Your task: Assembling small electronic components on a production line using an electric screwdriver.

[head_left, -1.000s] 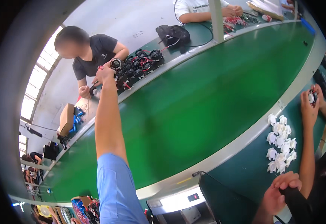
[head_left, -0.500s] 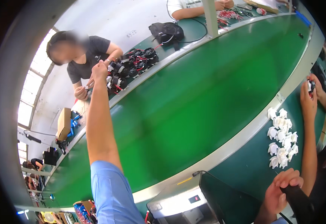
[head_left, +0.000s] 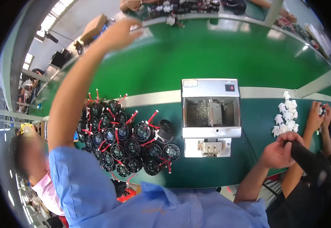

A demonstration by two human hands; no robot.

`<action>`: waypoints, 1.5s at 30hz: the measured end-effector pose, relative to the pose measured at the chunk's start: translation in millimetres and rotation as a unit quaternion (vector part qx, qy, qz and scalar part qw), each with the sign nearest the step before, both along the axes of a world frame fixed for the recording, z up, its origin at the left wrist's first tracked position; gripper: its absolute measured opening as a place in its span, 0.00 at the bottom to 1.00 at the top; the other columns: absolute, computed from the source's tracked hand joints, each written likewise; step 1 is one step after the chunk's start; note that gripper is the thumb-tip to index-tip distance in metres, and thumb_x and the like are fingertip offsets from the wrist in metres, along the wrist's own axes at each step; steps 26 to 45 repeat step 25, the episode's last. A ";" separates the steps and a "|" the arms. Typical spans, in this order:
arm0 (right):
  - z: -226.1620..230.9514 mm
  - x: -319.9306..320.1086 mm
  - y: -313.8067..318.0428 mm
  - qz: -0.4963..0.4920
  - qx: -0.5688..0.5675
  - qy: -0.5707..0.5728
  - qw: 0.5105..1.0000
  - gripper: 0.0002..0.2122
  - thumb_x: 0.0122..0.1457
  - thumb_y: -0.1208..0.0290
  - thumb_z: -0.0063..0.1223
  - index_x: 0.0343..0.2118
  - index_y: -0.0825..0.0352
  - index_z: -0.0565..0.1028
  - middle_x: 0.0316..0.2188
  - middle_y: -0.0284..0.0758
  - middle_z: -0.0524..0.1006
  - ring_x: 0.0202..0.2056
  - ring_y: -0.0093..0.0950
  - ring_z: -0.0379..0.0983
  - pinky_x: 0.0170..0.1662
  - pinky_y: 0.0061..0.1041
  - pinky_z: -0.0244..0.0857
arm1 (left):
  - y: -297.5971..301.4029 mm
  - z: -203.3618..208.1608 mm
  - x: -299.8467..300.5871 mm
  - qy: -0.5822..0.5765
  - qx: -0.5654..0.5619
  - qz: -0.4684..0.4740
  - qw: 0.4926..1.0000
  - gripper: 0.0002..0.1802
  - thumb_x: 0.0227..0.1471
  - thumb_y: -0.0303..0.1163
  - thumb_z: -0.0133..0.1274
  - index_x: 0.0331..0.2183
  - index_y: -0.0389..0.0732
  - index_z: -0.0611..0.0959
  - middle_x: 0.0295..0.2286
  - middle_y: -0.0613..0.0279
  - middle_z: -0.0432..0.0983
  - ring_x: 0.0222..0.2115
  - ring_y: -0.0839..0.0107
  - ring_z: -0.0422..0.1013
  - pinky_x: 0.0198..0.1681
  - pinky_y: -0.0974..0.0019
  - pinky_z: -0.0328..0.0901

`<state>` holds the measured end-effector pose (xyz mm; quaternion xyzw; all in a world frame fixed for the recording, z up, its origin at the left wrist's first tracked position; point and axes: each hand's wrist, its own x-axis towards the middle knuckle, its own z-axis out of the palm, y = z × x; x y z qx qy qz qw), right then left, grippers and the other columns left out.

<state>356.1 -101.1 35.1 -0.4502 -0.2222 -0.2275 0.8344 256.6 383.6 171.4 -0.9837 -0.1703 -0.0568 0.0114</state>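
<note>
My left arm reaches up over the green conveyor belt (head_left: 196, 57). My left hand (head_left: 122, 35) is above the belt's far side, a little blurred, fingers apart and nothing visible in them. My right hand (head_left: 277, 153), at the right, is closed round a black electric screwdriver (head_left: 308, 159), whose tip I cannot make out. In front of me stands a silver screw feeder (head_left: 211, 132) with small metal screws (head_left: 202, 112) in its tray. Left of it, many black round motors (head_left: 133, 147) with red wires cover the bench.
White plastic parts (head_left: 287, 116) lie in a cluster on the green bench (head_left: 256, 127) at right. Beside them a co-worker's hands (head_left: 319, 116) hold a small part. Across the belt are more dark parts (head_left: 173, 8) and a cardboard box (head_left: 93, 28). Another person (head_left: 40, 171) sits at left.
The view has swung down and left, bringing the motors and whole screw feeder in. My left hand has come away from the far-side parts and its fingers have opened. The screwdriver remains in my right hand.
</note>
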 end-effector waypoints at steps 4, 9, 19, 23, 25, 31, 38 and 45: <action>-3.8 -12.8 9.7 -0.046 -0.032 -0.046 0.997 0.15 0.48 0.81 0.52 0.40 0.76 0.68 0.31 0.39 0.70 0.31 0.25 0.65 0.29 0.19 0.60 | -17.1 -18.9 -41.2 0.049 -0.018 0.004 0.999 0.25 0.46 0.42 0.55 0.44 0.37 0.78 0.43 0.46 0.74 0.46 0.54 0.70 0.51 0.59 0.62; 5.7 -24.2 20.2 -0.081 -0.074 -0.092 0.990 0.10 0.52 0.83 0.48 0.37 0.77 0.67 0.29 0.39 0.70 0.28 0.25 0.66 0.29 0.21 0.61 | -3.9 -35.7 -26.1 -0.003 -0.006 0.024 1.000 0.30 0.42 0.42 0.60 0.46 0.35 0.76 0.46 0.46 0.72 0.48 0.54 0.68 0.53 0.58 0.61; -27.6 -10.5 17.3 -0.122 -0.158 -0.080 0.977 0.18 0.54 0.66 0.55 0.41 0.74 0.64 0.25 0.37 0.68 0.23 0.23 0.64 0.26 0.18 0.60 | 75.0 -124.0 114.4 -0.146 0.025 0.020 0.989 0.42 0.38 0.27 0.57 0.57 0.43 0.61 0.53 0.38 0.58 0.47 0.42 0.66 0.50 0.52 0.63; -27.5 -4.6 23.5 -0.150 -0.177 -0.073 0.970 0.22 0.54 0.57 0.55 0.38 0.74 0.63 0.23 0.36 0.68 0.21 0.23 0.63 0.25 0.18 0.60 | 104.4 -144.1 142.3 -0.072 0.005 0.004 0.997 0.44 0.38 0.26 0.57 0.58 0.48 0.60 0.56 0.44 0.56 0.51 0.45 0.62 0.52 0.54 0.62; -31.6 1.3 24.6 -0.149 -0.202 -0.074 0.965 0.23 0.55 0.55 0.54 0.36 0.74 0.63 0.23 0.37 0.67 0.21 0.23 0.63 0.24 0.18 0.60 | 114.7 -139.6 160.2 0.102 -0.040 0.025 0.994 0.45 0.39 0.29 0.58 0.59 0.50 0.59 0.59 0.47 0.52 0.53 0.46 0.61 0.54 0.56 0.61; -31.6 1.3 24.6 -0.149 -0.202 -0.074 0.965 0.23 0.55 0.55 0.54 0.36 0.74 0.63 0.23 0.37 0.67 0.21 0.23 0.63 0.24 0.18 0.60 | 114.7 -139.6 160.2 0.102 -0.040 0.025 0.994 0.45 0.39 0.29 0.58 0.59 0.50 0.59 0.59 0.47 0.52 0.53 0.46 0.61 0.54 0.56 0.61; -31.6 1.3 24.6 -0.149 -0.202 -0.074 0.965 0.23 0.55 0.55 0.54 0.36 0.74 0.63 0.23 0.37 0.67 0.21 0.23 0.63 0.24 0.18 0.60 | 114.7 -139.6 160.2 0.102 -0.040 0.025 0.994 0.45 0.39 0.29 0.58 0.59 0.50 0.59 0.59 0.47 0.52 0.53 0.46 0.61 0.54 0.56 0.61; -31.6 1.3 24.6 -0.149 -0.202 -0.074 0.965 0.23 0.55 0.55 0.54 0.36 0.74 0.63 0.23 0.37 0.67 0.21 0.23 0.63 0.24 0.18 0.60 | 114.7 -139.6 160.2 0.102 -0.040 0.025 0.994 0.45 0.39 0.29 0.58 0.59 0.50 0.59 0.59 0.47 0.52 0.53 0.46 0.61 0.54 0.56 0.61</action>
